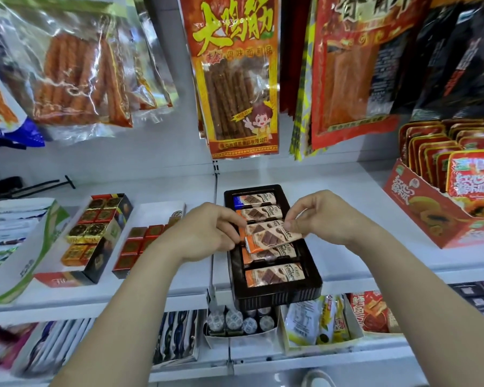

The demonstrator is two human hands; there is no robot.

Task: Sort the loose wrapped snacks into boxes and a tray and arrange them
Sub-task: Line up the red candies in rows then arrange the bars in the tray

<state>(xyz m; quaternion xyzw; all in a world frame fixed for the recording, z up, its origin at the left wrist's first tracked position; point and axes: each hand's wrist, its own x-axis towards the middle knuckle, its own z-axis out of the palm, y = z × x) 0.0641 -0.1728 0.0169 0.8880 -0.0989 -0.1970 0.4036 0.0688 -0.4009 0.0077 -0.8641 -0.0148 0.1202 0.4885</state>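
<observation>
A black plastic tray [277, 296] sits on the white shelf, holding several cream-and-orange wrapped chocolate bars in a row. One of those wrapped bars [271, 238] is tilted just above the tray's middle. My left hand [207, 233] pinches its orange left end and my right hand [319, 216] pinches its right end. Another bar [273, 275] lies flat in the nearest slot, and one with a blue end [253, 198] lies at the far end.
Left of the tray stand a box of gold-and-red foil squares [95, 227] and a box of red squares [140, 244]. A red display carton of packets [444, 208] stands at right. Snack bags hang above; lower shelves hold more packets.
</observation>
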